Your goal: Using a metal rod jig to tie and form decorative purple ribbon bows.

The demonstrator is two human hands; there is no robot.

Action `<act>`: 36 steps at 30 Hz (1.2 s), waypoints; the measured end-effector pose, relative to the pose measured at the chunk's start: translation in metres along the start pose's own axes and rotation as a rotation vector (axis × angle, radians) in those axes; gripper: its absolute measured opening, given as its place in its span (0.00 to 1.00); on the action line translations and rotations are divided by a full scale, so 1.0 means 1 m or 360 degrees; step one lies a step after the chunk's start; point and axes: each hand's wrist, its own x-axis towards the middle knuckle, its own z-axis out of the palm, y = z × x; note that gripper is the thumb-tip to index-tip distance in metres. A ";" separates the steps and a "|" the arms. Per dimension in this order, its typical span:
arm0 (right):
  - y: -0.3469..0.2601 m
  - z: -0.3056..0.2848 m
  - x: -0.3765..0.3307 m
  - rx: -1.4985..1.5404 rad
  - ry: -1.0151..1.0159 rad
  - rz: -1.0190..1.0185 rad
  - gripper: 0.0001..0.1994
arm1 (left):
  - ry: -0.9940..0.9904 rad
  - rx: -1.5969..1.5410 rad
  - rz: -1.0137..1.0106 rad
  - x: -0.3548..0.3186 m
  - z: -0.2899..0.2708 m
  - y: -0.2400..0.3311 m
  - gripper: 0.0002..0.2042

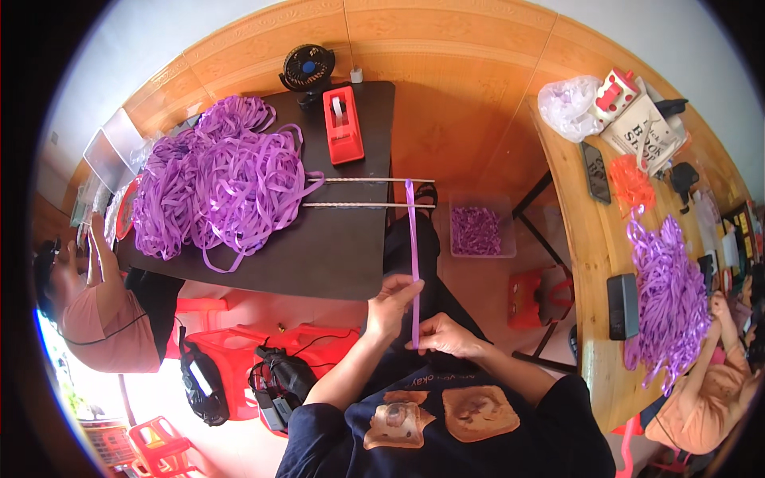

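**Purple ribbon stretched over two rods at a dark worktop**

A black worktop [319,255] fills the centre-left of the frame, standing on a pale pinkish floor before a wall with orange-brown wood panelling along its base. On the worktop's left half lies a large heap of purple ribbon [211,179]; at its upper edge stand a red tape dispenser [343,125] and a small black fan [307,70]. Two thin rods [374,193] stick out level from the worktop's right edge, one just above the other.

A single purple ribbon strip [413,247] runs taut from the rods down to the person's hands at lower centre. The left hand [392,301] has its fingers closed on the strip partway down; the right hand [448,334] pinches its lower end between thumb and forefinger.

Right of the rods, on the floor, sits a clear box of purple pieces [476,229]. A light wooden worktop [586,263] curves down the right side, carrying another purple ribbon pile [669,295]. Red plastic stools [295,346] stand under the dark worktop.
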 end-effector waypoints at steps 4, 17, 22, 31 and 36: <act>0.012 -0.028 -0.002 -0.0126 0.0068 -0.0034 0.09 | 0.0034 -0.0050 0.0095 0.019 0.021 -0.001 0.03; 0.063 -0.085 0.008 -0.0463 0.0609 -0.0141 0.05 | 0.0219 -0.0410 0.0236 0.088 0.062 0.023 0.04; 0.073 -0.105 0.013 -0.0458 0.0739 -0.0140 0.08 | 0.0289 -0.0558 0.0331 0.108 0.073 0.023 0.04; 0.074 -0.160 -0.018 -0.0657 0.1165 -0.0145 0.07 | -0.0214 -0.0413 -0.0083 0.102 0.074 0.015 0.02; 0.040 -0.151 -0.031 -0.0078 0.1066 -0.0602 0.19 | -0.0606 -0.0164 -0.0397 0.061 0.076 0.021 0.03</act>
